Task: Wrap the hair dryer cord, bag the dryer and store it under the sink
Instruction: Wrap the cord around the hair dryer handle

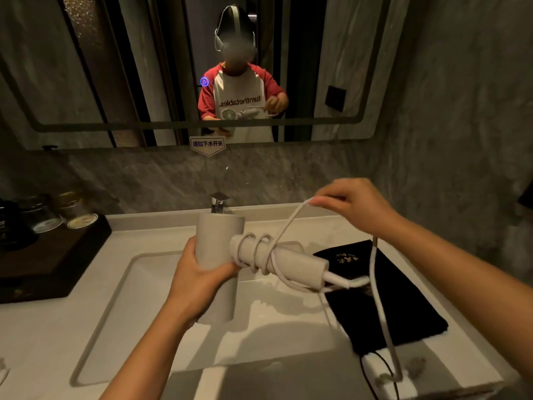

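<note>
Hands at work over a white sink [121, 284]: we see the left hand [199, 280] wrapped around the barrel of the pale hair dryer [219, 255], held above the basin with its handle pointing right. The right hand [350, 204] pinches the cord [288, 223], raised beyond the handle, where several loops already sit. A black bag [403, 307] lies flat on the counter [43, 342] just right.

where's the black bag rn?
Head view, right side: the black bag lies flat on the counter right of the sink basin, just past the hair dryer handle.
</note>
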